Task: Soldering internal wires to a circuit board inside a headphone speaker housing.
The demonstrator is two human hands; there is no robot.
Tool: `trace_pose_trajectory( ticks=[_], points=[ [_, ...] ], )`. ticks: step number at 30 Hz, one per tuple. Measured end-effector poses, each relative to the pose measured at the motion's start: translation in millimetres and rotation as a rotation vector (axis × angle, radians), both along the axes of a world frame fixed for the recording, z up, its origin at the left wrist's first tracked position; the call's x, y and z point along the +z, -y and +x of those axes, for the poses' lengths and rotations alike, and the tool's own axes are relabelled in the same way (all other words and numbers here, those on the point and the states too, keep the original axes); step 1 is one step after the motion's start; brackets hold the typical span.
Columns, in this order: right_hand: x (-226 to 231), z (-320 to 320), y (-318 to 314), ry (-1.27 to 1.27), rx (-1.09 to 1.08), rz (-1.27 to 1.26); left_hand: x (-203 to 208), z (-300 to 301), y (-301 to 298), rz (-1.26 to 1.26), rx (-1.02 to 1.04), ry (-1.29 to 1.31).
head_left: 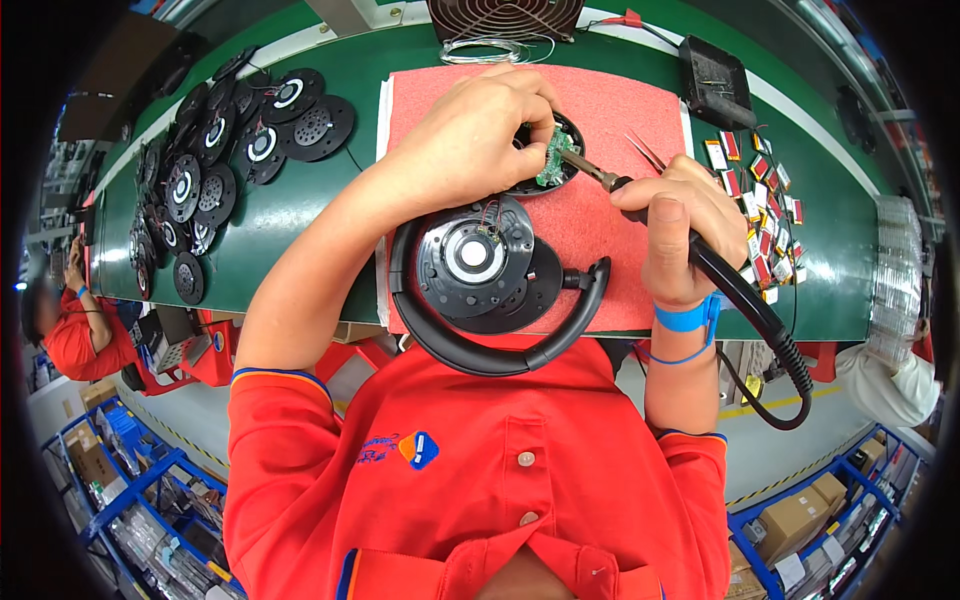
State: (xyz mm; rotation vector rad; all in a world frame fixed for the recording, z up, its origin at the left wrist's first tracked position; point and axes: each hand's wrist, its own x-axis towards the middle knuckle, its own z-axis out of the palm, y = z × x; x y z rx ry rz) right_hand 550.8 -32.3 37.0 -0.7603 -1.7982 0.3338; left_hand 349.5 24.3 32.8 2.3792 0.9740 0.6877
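Observation:
A soldering iron [594,172] is gripped in my right hand [690,225], its tip touching or close to a green circuit board [553,165]. A pair of tweezers [645,150] also sticks out from between the fingers of that hand. The board sits in a round black ear cup [571,130]. My left hand [495,125] is closed, thumb and fingers pinched at the board's left edge; what they pinch is hidden. Just below lies a black headphone headband [450,345] with a speaker plate [473,255] showing a white ring and thin wires.
A pink foam mat [630,290] lies on the green table [340,210]. Many black speaker plates [185,190] crowd the left side. Small battery packs [765,215] are scattered at right, near a black tray [715,85]. A fan grille [505,18] and wire coil [485,50] stand behind.

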Motion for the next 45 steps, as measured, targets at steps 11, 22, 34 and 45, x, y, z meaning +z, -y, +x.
trace_pose_trajectory(
  ticks=[11,22,34,45],
  points=[
    [-1,-3,0,0.044,0.023,0.025,0,2,1,0.092,0.017,-0.073],
    [1,0,2,0.066,0.026,0.033,1,3,2,0.096,0.022,-0.079],
    [-19,9,52,-0.103,-0.012,-0.279,-5,3,1,0.083,0.029,0.051],
    [-20,27,78,0.102,-0.049,-0.238,-10,-1,-1,0.043,0.004,0.122]
  ],
)
